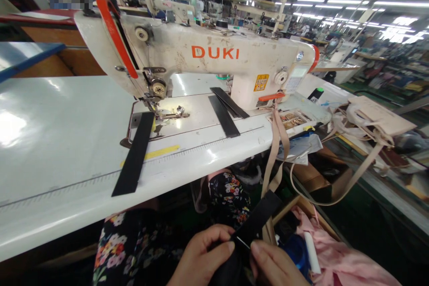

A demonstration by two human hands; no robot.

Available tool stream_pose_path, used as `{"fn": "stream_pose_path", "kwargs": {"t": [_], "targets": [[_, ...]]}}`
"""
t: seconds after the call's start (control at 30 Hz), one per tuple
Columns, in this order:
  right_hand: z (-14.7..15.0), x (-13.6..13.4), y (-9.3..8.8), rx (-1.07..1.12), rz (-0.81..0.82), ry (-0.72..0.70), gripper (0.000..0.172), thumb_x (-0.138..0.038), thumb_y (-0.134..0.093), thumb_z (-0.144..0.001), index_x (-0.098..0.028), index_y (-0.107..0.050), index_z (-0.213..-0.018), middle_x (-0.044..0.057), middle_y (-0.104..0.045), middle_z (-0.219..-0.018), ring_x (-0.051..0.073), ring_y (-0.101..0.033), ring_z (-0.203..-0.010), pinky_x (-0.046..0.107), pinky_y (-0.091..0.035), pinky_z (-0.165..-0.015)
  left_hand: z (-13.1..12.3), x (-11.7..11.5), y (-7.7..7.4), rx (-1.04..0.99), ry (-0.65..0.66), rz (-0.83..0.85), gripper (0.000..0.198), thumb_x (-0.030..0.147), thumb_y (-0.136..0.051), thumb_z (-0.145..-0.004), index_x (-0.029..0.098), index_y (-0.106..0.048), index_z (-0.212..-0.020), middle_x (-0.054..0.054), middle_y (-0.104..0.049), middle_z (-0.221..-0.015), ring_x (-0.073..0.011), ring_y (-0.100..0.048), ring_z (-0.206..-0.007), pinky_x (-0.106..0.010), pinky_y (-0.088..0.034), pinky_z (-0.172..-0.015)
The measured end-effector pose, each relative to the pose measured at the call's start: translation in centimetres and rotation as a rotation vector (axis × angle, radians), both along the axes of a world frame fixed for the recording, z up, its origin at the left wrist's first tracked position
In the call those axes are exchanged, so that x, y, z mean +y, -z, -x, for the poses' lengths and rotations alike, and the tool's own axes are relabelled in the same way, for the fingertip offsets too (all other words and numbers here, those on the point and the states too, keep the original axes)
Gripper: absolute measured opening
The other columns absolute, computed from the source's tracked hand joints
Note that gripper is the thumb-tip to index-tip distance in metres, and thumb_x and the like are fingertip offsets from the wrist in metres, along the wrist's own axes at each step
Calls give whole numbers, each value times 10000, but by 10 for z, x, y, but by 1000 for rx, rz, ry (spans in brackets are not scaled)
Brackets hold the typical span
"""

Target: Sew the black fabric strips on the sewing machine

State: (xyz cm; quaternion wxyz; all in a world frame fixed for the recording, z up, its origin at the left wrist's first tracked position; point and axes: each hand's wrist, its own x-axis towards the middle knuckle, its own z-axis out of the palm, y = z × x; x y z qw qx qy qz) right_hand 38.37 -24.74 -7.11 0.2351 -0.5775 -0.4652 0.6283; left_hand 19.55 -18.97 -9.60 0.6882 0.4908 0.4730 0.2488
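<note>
Low in the view, my left hand [209, 250] pinches a black fabric strip [260, 215] between thumb and forefinger. My right hand [273, 263] is closed on the same black piece, a short gap to the right. Between the thumbs runs a thin bright line; whether it is a tool or an edge I cannot tell. Above them stands a sewing machine [214, 51]. One black strip [134, 156] lies by its needle area and overhangs the table's ruler line. More black strips [224, 116] lie crossed on the machine bed.
A beige strap [275, 143] hangs from the machine's lever. On the right are a tray of small metal parts [293, 119], a black thread spool [315, 94] and a beige bag [378, 116]. Pink cloth [345, 254] lies below right. The white table edge [201, 167] passes above my hands.
</note>
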Motion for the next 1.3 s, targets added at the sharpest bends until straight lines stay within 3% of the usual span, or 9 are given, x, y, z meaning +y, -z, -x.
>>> {"fn": "stream_pose_path", "kwargs": {"t": [0.2,0.37,0.67,0.8,0.9,1.0,1.07,1.17,1.3], "targets": [[6,2,1,6,-33,59,650,-813,-326,-843,-201,-438,-658,-13,-394,-623,135,-372,-594,261,-271,-538,-5,2,-15,19,31,-1,218,388,-607,-676,184,-611,-600,-77,-678,-931,-279,-597,-942,-340,-423,-859],[6,1,6,97,29,73,650,-819,-369,-825,-194,-466,-672,-17,-401,-612,123,-342,-566,252,-225,-494,-4,5,-32,67,62,-10,202,373,-592,-683,184,-594,-612,-88,-669,-951,-280,-601,-935,-346,-421,-868],[16,4,28,202,116,199,660,-851,-500,-721,-210,-398,-601,-75,-292,-491,74,-218,-439,240,-129,-425,-4,3,-20,43,20,-113,192,342,-595,-714,188,-649,-613,-76,-682,-944,-261,-621,-928,-324,-433,-871],[14,3,19,307,159,226,659,-854,-481,-730,-202,-458,-639,-80,-300,-476,67,-212,-410,229,-135,-419,-1,7,-21,78,18,-132,168,306,-592,-728,192,-643,-615,-81,-690,-972,-262,-634,-954,-324,-442,-876],[7,3,0,277,38,180,600,-783,-477,-806,-190,-565,-787,-72,-337,-520,81,-257,-442,221,-197,-449,-2,8,-23,128,37,-184,169,298,-573,-731,193,-638,-616,-96,-691,-989,-270,-643,-963,-346,-448,-887],[5,9,-12,14,-262,190,406,-568,-558,-878,-204,-595,-1055,-30,-487,-660,130,-428,-577,240,-334,-567,-6,7,-25,181,61,-286,161,269,-560,-761,205,-652,-645,-84,-690,-1030,-261,-635,-1007,-342,-446,-915],[6,18,-14,-181,-396,136,276,-380,-557,-895,-218,-586,-1116,6,-581,-801,165,-519,-718,259,-374,-669,-8,5,-28,220,75,-373,166,238,-547,-787,219,-665,-672,-65,-689,-1052,-244,-628,-1029,-323,-447,-925],[4,34,-13,-270,-439,-2,97,-251,-520,-870,-207,-603,-893,-5,-585,-786,162,-523,-722,249,-367,-655,-5,3,-34,249,88,-488,189,203,-530,-807,233,-683,-699,-52,-676,-1120,-230,-609,-1076,-302,-443,-946],[-13,56,-17,-216,-454,75,196,-315,-551,-865,-200,-514,-711,-40,-484,-650,143,-452,-643,242,-334,-599,6,9,-39,212,66,-476,206,248,-533,-817,216,-630,-638,-73,-641,-1236,-263,-583,-1135,-350,-431,-986]]}}
